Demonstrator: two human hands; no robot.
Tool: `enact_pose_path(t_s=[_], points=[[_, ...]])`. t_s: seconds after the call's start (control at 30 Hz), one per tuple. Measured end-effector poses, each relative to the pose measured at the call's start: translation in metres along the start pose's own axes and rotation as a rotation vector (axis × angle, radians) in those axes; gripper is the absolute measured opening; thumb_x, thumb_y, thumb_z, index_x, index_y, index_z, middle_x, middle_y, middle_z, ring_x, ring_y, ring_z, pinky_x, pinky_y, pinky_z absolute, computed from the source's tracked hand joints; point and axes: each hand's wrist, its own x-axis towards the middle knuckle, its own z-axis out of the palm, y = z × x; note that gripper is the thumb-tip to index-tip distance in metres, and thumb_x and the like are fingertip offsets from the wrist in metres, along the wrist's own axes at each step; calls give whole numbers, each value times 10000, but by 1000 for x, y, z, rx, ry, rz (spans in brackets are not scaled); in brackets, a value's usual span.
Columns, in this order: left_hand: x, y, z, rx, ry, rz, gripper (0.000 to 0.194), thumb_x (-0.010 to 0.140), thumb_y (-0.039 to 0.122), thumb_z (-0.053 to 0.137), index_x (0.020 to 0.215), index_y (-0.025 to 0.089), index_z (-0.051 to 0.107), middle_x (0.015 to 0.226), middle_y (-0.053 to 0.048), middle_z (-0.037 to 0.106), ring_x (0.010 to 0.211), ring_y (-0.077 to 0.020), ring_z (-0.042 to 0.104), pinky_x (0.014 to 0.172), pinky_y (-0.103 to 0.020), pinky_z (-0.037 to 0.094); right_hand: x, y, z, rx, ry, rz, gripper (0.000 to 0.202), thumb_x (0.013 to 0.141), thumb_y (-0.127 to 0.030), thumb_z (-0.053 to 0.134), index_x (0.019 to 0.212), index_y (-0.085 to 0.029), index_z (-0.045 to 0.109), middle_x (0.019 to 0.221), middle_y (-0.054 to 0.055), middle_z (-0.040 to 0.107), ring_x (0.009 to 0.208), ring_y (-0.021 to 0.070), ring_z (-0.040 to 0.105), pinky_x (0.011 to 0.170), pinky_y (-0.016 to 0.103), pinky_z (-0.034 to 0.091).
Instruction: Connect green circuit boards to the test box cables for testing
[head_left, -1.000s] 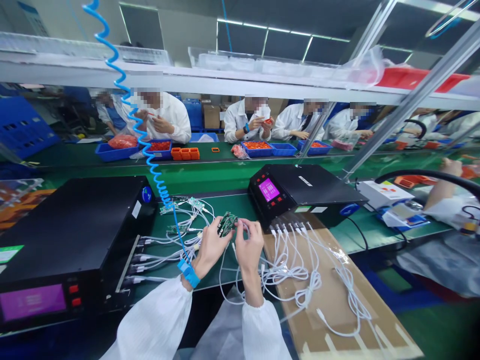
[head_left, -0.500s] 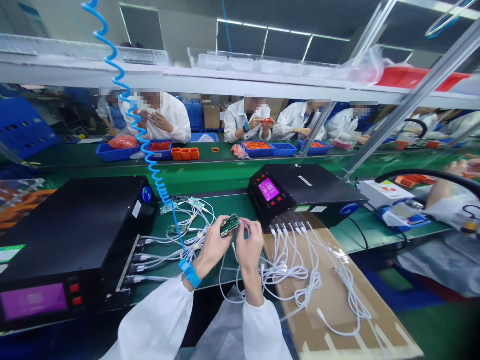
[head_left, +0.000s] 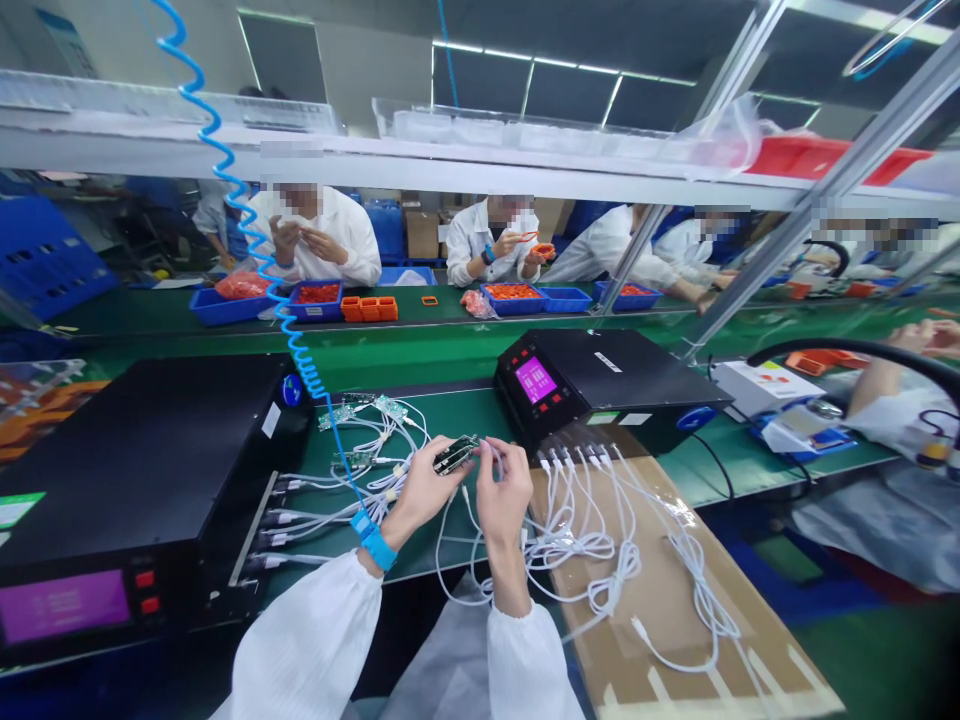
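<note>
My left hand (head_left: 420,494) is closed around the edges of a small green circuit board (head_left: 453,456), held tilted above the bench. My right hand (head_left: 504,500) pinches a thin white cable (head_left: 498,458) at the board's right end. Its fingertips hide the plug, so I cannot tell whether it sits in the board. Left of my hands, several more circuit boards (head_left: 391,408) lie on the green mat among white cables (head_left: 375,452). A blue wrist strap (head_left: 374,541) with a coiled cord (head_left: 241,212) is around my left wrist.
Black test units with purple screens stand at left (head_left: 142,470) and right (head_left: 615,375). Bundled white cables (head_left: 611,580) lie across a cardboard sheet (head_left: 697,600). Beyond, co-workers in white coats sit behind blue bins (head_left: 566,299) of orange parts. A shelf (head_left: 420,158) spans overhead.
In my left hand the circuit board has tipped, showing more of its edge. My right hand has shifted slightly right and stays at the board's end. Across the line, a co-worker has reached rightward.
</note>
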Motion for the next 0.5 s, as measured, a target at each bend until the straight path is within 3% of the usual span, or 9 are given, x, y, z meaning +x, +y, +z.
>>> enact_pose_path(t_s=[0.3,0.5], points=[[0,7,-9,37,-104,34,170,895,326,753,927,159,762,880,-47,648,838,-181,612,751,-270,470,-2,-8,-2,-32,5,-49,247,1036,-378,549,963,-191,694,957,63,640,910,188,666,846,338,542],[1,3,-11,24,-129,36,135,896,256,734,982,153,746,916,-40,661,870,-173,608,780,-269,461,-1,-11,-2,-23,-23,-47,261,1031,-385,552,946,-190,704,944,55,650,903,181,667,854,333,545]])
